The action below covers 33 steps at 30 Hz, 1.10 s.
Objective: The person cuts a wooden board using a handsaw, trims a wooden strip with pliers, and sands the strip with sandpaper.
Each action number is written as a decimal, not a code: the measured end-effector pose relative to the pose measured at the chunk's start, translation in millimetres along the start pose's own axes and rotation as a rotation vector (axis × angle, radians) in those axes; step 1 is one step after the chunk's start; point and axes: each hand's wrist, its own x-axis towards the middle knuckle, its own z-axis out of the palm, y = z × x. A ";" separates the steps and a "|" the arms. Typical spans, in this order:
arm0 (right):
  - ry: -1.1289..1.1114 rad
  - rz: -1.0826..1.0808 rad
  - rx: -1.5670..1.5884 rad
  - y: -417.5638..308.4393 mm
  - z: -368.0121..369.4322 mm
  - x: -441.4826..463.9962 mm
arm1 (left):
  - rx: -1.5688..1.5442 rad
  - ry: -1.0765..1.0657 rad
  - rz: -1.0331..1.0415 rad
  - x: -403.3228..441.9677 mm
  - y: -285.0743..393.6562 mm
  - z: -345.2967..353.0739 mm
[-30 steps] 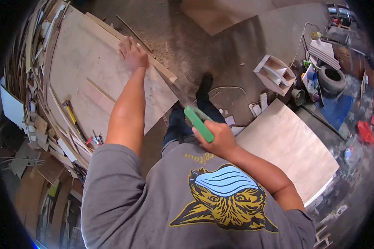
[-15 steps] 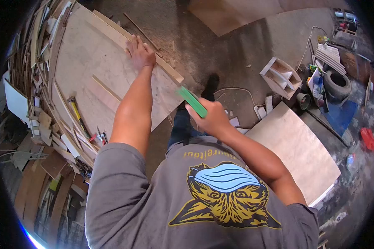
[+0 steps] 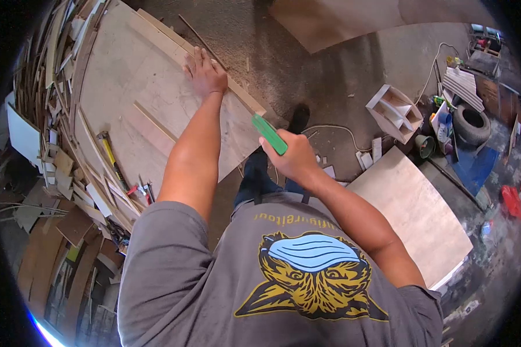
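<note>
My left hand [image 3: 206,74] lies with fingers spread on a long wooden strip [image 3: 246,99] along the far right edge of a plywood sheet [image 3: 214,139]. Wrapped round the green handle of a saw [image 3: 269,134] is my right hand [image 3: 291,155], just past the sheet's near right corner. The handle is close to the strip's near end, and the saw's blade cannot be made out here. A shorter strip [image 3: 155,120] lies on the sheet left of my left forearm.
A hammer [image 3: 111,155] lies at the sheet's left side by heaped wood offcuts [image 3: 58,115]. On the floor at right are an open wooden box [image 3: 395,113], another plywood sheet [image 3: 411,214], a tyre [image 3: 472,124] and a bucket [image 3: 424,146]. A cable [image 3: 341,128] crosses the floor.
My right hand has moved the saw forward, up toward the strip's end. My left hand stays on the strip. The whole view has shifted slightly.
</note>
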 end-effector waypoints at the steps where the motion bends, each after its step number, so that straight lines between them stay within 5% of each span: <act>1: -0.002 0.004 0.018 1.1 -0.8 -5.7 | -0.021 0.000 -0.005 -4.8 -0.7 3.0; 11: -0.022 -0.046 -0.092 -4.0 -83.2 -122.3 | -0.083 0.036 -0.020 0.2 5.4 -1.4; 20: 0.037 -0.109 0.008 8.3 -9.6 -24.9 | 0.006 0.014 0.017 2.2 0.2 -3.0; 33: -0.002 -0.165 -0.085 4.2 -71.4 -106.9 | -0.118 0.082 0.018 -1.4 2.1 -2.0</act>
